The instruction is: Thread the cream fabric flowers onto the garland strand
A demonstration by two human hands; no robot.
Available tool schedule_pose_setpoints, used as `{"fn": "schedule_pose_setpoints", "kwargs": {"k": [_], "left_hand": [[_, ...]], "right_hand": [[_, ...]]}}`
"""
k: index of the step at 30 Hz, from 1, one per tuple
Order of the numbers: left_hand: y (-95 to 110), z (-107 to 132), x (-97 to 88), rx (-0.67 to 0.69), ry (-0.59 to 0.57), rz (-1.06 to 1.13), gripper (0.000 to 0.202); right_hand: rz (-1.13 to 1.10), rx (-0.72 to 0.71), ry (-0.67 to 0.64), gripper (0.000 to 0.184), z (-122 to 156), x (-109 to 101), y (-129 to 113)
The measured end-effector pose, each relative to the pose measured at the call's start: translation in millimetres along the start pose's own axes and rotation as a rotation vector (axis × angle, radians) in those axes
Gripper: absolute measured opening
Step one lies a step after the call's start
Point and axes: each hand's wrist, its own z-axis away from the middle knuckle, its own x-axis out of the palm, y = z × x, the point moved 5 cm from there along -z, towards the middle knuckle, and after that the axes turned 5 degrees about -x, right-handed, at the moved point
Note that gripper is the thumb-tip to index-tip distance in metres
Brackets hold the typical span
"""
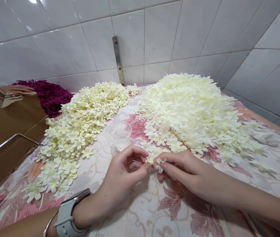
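My left hand and my right hand meet in the middle of the table, fingertips pinched together. Both hold the same small cream fabric flower between thumb and fingers. A grey watch and a thin bangle sit on my left wrist. Just behind my left hand stands a small clear plastic cup. A large heap of cream flowers lies right behind my right hand, and a second, flatter heap of cream flowers runs along the left.
The table wears a floral pink and cream cloth. A pile of dark magenta flowers lies at the back left, beside a brown cardboard box with a metal bar. White tiled walls close off the back and right.
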Motion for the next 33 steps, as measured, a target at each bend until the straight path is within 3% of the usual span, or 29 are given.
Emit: {"fn": "schedule_pose_setpoints", "kwargs": {"k": [7,11,17,22,25,30,33], "left_hand": [[-3,-1,-1.1,-0.041,0.042,0.022,0.013],[-3,-2,-1.1,-0.048,0.040,0.029,0.013],[-4,-5,-0.6,-0.043,0.034,0.010,0.013],[-7,-4,-0.9,-0.032,0.023,0.011,0.012],[-6,-3,-1.7,-0.034,0.027,-0.001,0.012],[-4,-3,-1.4,-0.037,0.036,-0.008,0.012],[-4,-2,-0.3,-0.049,0.032,0.024,0.013]], "right_hand": [[0.151,0.096,0.155,0.043,-2,-10,6],[0.275,0.030,0.265,0.046,-1,-20,3],[0.938,-0.297,0.588,0.051,7,-46,-8],[1.314,-0.346,0.688,0.053,6,-53,-13],[1.296,-0.306,0.657,0.040,0,-52,-14],[1.015,-0.248,0.555,0.003,-5,-49,-6],[0.965,-0.300,0.609,0.015,0,-47,-13]]}}
